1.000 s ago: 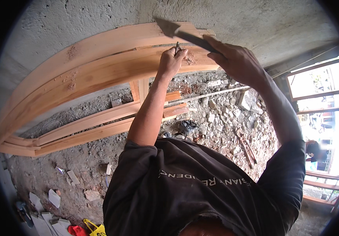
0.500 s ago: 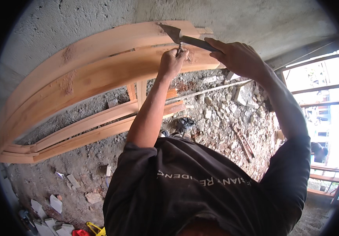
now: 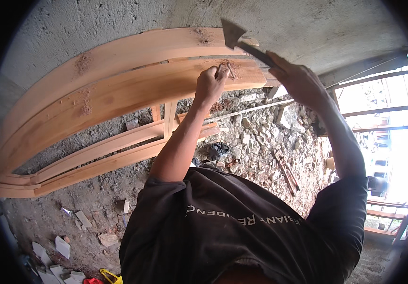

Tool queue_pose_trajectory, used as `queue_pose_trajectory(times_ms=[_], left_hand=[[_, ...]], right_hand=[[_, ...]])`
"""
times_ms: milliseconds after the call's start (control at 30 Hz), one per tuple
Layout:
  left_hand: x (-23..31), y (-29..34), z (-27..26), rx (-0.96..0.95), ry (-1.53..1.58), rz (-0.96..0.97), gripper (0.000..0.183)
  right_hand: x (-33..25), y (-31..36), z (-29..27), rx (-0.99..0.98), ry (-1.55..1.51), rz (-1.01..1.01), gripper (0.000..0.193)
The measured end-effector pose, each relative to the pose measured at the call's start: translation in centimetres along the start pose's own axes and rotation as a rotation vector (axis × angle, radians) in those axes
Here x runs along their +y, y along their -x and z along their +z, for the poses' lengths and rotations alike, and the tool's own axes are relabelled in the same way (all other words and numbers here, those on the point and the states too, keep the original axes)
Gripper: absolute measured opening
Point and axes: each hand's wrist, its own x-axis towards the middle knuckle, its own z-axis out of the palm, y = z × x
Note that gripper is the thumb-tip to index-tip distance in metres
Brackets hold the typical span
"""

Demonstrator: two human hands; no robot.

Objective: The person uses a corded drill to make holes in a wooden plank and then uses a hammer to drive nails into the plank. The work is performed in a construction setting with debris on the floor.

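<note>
My left hand (image 3: 212, 81) is closed around a slim chisel (image 3: 232, 72), mostly hidden by my fingers. It rests on the nearer curved wooden beam (image 3: 156, 85), close to its right end, among reddish wood chips. My right hand (image 3: 298, 83) grips the handle of a hatchet (image 3: 234, 35) with a flared, triangular metal head. The head is raised above my left hand, apart from the chisel, with the wall behind it. A second curved beam (image 3: 133, 46) lies along the far side. Chips surround a dark hole (image 3: 203, 39) near its right end.
Wooden frame pieces (image 3: 104, 151) lie below the beams. A rough grey wall (image 3: 95, 28) stands at the far side. Broken rubble (image 3: 256, 137) covers the ground, with a narrow wooden strip (image 3: 286, 173) on it. Pale offcuts (image 3: 63, 247) lie lower left; a barred opening (image 3: 379, 94) is at right.
The hatchet has lifted off the chisel's end and moved up and right with my right hand. My left hand stays at the nearer beam, the chisel's visible part now pointing toward the right.
</note>
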Motion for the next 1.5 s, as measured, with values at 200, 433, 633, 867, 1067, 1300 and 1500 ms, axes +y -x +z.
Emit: queue_pose_trajectory(times_ms=[200,433,633,867,1067,1300,1500], left_hand=[[-1.3,1.8,1.4,0.102,0.262,-0.091,0.046],[-1.5,-0.2,5.6,0.154,0.493,-0.06,0.028],[-1.2,0.0,5.4,0.16,0.462,-0.101,0.024],[-1.6,0.2,5.2,0.201,0.374,-0.002,0.025],[-4.4,8.5,0.8,0.301,0.532,-0.201,0.038],[-5.3,6.9,-1.4,0.561,0.665,-0.363,0.059],[-6.0,5.1,-2.6,0.486,0.55,-0.399,0.057]], right_hand=[[-1.5,2.1,-1.4,0.139,-0.133,-0.063,0.045],[-1.4,1.2,0.7,0.053,0.082,-0.177,0.045],[-2.6,1.7,0.5,0.274,0.018,-0.28,0.044],[-1.6,1.3,0.6,0.101,0.115,-0.178,0.047],[-3.5,2.0,-1.5,0.591,-0.131,-0.397,0.047],[-0.7,1.6,1.1,0.019,0.212,-0.131,0.04],[-3.6,1.2,-1.3,0.507,-0.11,-0.354,0.041]])
